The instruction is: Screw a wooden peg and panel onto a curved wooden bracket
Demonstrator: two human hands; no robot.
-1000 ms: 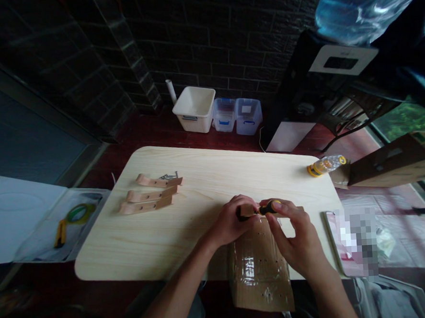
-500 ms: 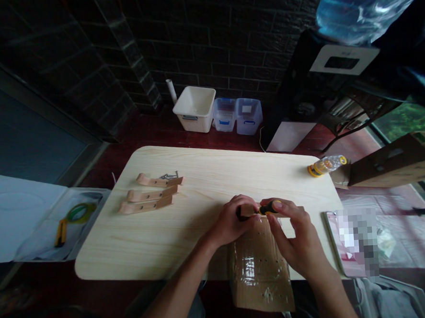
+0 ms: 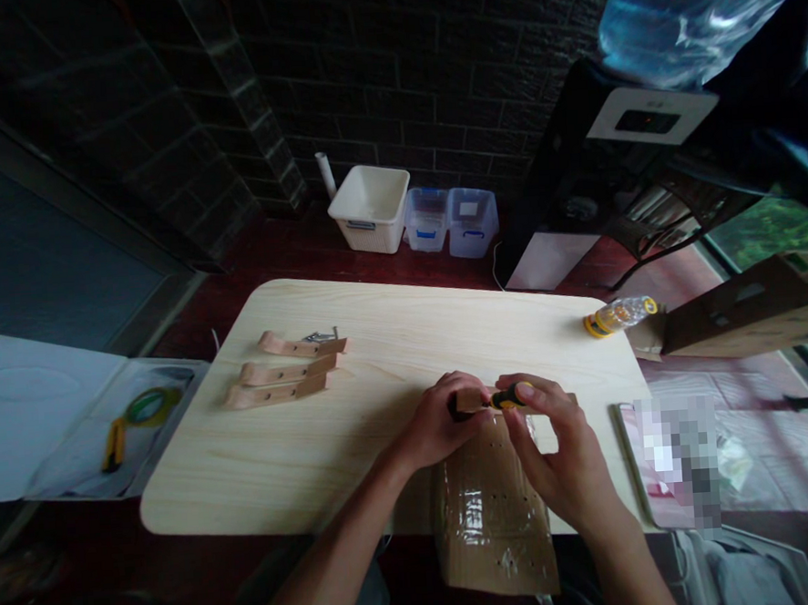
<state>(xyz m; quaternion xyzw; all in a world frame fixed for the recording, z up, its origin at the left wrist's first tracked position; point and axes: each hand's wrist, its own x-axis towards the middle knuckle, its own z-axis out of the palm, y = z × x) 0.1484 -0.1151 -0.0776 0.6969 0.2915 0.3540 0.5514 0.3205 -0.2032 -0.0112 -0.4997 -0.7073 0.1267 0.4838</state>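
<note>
Yellow-and-black screwdriver (image 3: 509, 396) still in play at the brown piece, right-hand fingers barely shifted!
Right hand (image 3: 556, 439) pinches the handle between thumb and fingers, their grip a touch different from half a second ago; left hand (image 3: 445, 423) stays clamped round the brown piece (image 3: 471, 401), just beside it. No change in the taped cardboard (image 3: 493, 534) below, overhanging the near edge of the table (image 3: 264, 475), nor in the three curved wooden pieces (image 3: 285, 373), well apart at left with screws (image 3: 320, 336).
</note>
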